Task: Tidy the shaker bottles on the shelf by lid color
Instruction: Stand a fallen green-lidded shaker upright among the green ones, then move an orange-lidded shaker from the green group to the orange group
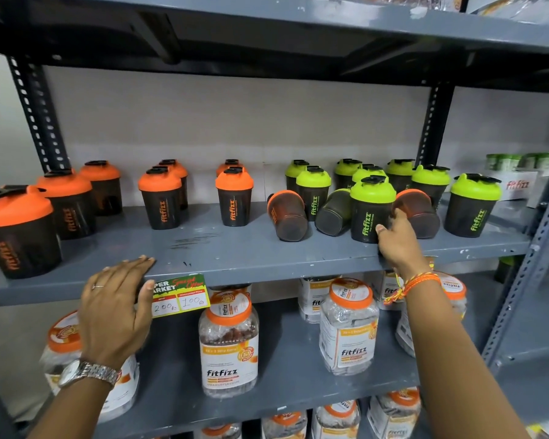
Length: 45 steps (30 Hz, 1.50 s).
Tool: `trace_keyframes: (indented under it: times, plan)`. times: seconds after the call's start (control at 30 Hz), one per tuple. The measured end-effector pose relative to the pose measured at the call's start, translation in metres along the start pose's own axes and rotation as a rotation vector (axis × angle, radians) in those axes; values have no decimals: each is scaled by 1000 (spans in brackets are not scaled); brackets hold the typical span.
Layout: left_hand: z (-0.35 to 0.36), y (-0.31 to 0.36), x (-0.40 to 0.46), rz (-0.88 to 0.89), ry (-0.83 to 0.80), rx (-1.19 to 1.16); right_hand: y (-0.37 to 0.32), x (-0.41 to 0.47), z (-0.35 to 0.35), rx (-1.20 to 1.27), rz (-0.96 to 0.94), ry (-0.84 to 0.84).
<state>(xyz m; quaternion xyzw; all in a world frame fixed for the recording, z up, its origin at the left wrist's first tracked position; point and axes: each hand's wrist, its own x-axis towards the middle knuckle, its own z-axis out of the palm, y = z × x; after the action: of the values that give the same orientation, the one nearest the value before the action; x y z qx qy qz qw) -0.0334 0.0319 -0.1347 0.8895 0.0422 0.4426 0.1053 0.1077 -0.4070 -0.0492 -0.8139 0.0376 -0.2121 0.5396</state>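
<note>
Dark shaker bottles stand on the grey shelf point(235, 248). Orange-lidded ones point(160, 198) fill the left half and green-lidded ones point(471, 205) the right. Three bottles lie on their sides among the green group: an orange-tinted one point(287, 220), a dark green one point(332, 213) and another orange-tinted one point(420, 215). My right hand point(395, 240) reaches between an upright green-lidded bottle point(370, 210) and that right-hand lying orange bottle. Its thumb is against the green one and its fingertips touch the orange one, closed on neither. My left hand point(116, 302) lies flat on the shelf's front edge, fingers apart.
A price tag point(184, 296) hangs on the shelf edge beside my left thumb. Clear jars with orange lids point(229, 340) fill the shelf below. A white box and green-capped items point(517, 175) sit at the far right. Slotted metal uprights point(530, 255) frame the rack.
</note>
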Motion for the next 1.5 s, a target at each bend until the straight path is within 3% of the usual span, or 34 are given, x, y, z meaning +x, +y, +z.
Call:
trace_keyframes:
  times: [0.1,0.2,0.3,0.47,0.63,0.9,0.97,1.13,1.27,1.37,1.5]
  plan:
    - [2,-3,0,7,6,7,-17,-30,5,-191,-27,217]
    - [3,-5,2,23,6,16,-40,-67,21,-99,-199,368]
    - [4,-9,2,28,5,16,-67,-81,46,-64,-272,262]
    - [4,-10,0,47,10,27,-94,-60,91,-375,-260,49]
    - [2,-10,1,47,-10,28,-91,-38,121,-446,-163,-62]
    - [3,-15,-1,51,-23,27,-90,-33,130,-409,-136,-88]
    - [5,-15,-1,45,-17,19,-91,-31,127,-279,-49,-110]
    - [6,-16,-1,51,-16,13,-93,-35,117,521,372,-337]
    - [3,-15,-2,47,-33,15,-90,-47,111,908,440,-504]
    - [-2,-14,-2,63,-70,31,-88,-57,110,982,385,-651]
    - [-11,-18,0,97,-105,77,-89,-66,117,898,290,-797]
